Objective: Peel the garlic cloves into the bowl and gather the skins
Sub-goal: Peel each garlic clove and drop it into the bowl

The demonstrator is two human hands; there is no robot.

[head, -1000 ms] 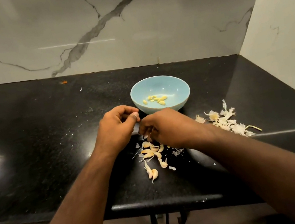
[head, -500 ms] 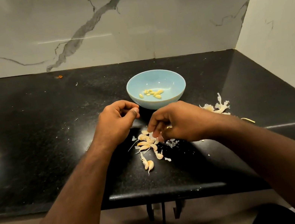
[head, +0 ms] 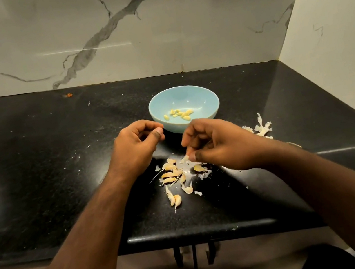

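A light blue bowl (head: 208,95) stands on the black counter and holds several peeled yellow cloves (head: 180,114). In front of it lies a loose cluster of unpeeled garlic cloves (head: 171,174) with bits of skin among them. My right hand (head: 218,143) reaches down to the cluster's far edge and pinches a pale garlic clove (head: 185,157) between thumb and fingertips. My left hand (head: 135,147) hovers beside the bowl's left rim with its fingers curled, the thumb at the index finger; nothing shows in it. A heap of white skins (head: 261,128) lies right of the bowl, partly hidden by my right wrist.
The black counter (head: 36,171) runs far to the left, and its front edge (head: 201,233) is close below the cloves. Marble walls close off the back (head: 153,31) and the right side (head: 334,47). A small orange scrap (head: 68,95) lies near the back wall.
My right hand has dropped from beside my left hand to the clove cluster and taken hold of a clove. The left hand has stayed curled near the bowl.
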